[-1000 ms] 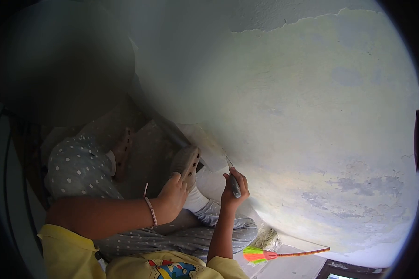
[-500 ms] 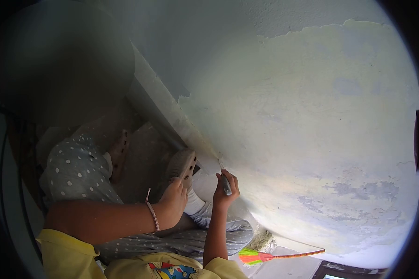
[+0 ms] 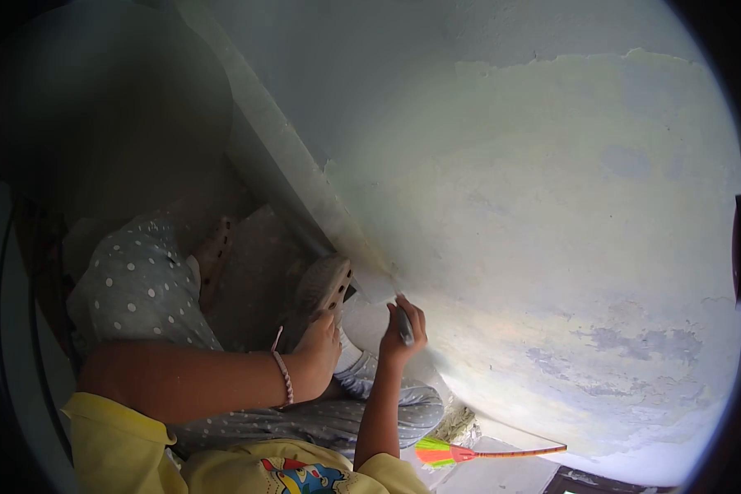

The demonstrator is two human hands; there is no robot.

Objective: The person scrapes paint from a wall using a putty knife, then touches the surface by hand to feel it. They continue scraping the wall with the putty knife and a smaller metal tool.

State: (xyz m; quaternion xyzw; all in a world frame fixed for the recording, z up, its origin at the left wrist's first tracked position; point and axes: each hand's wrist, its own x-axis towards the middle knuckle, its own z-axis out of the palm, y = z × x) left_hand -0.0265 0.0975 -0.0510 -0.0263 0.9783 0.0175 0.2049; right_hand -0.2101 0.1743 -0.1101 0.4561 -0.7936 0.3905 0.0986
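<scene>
My right hand (image 3: 405, 332) is closed around the dark handle (image 3: 404, 323) of a thin-bladed scraper. Its metal end points at the foot of the wall (image 3: 535, 222), where its tip is blurred. My left hand (image 3: 314, 356), with a braided bracelet (image 3: 283, 376) at the wrist, is closed against the side of a clog (image 3: 329, 280) on my foot. Part of its fingers is hidden. The wall's upper paint is grey and ends in a ragged edge, with a pale, patchy surface below it.
A narrow ledge (image 3: 292, 152) runs along the wall's base. Beside my knee lies a small broom (image 3: 445, 452) with green and orange bristles. My bent legs in dotted trousers (image 3: 132, 284) fill the space at left. A dark blurred shape covers the upper left.
The scraper and my right hand have shifted slightly, with the blade now less visible. My left hand stays at the clog. The whole view has moved a little.
</scene>
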